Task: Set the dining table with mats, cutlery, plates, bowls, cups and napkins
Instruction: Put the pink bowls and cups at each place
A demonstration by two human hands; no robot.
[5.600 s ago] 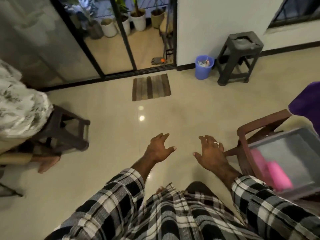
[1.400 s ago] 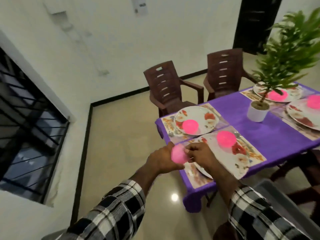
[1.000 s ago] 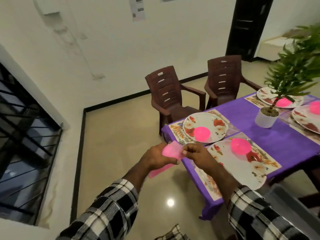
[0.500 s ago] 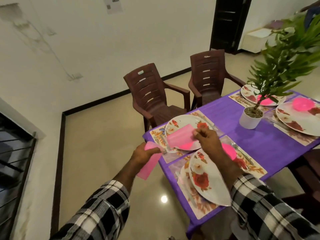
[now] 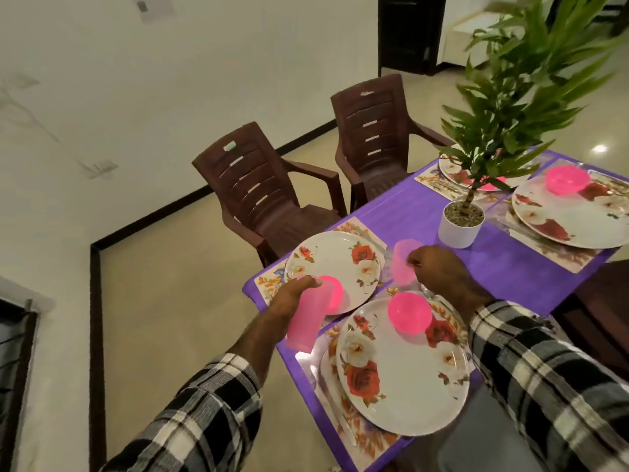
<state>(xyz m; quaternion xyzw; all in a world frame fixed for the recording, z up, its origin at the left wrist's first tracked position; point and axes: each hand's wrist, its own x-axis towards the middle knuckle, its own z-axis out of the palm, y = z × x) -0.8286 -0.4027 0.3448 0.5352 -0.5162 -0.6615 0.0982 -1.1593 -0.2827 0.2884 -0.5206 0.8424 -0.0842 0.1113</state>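
2 translucent pink plastic cups (image 5: 306, 315) (smooth, tapered), fingers of left hand (image 5: 293, 294) and right hand (image 5: 439, 270) each around 1.

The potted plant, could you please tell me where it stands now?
In the head view, the potted plant stands on the purple tablecloth, right of centre, just beyond the right hand.

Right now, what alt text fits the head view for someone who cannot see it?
A person's right hand holds a pink cup at a purple-clothed table, while the left hand grips another pink cup. Floral plates carry pink bowls; a potted plant stands behind.
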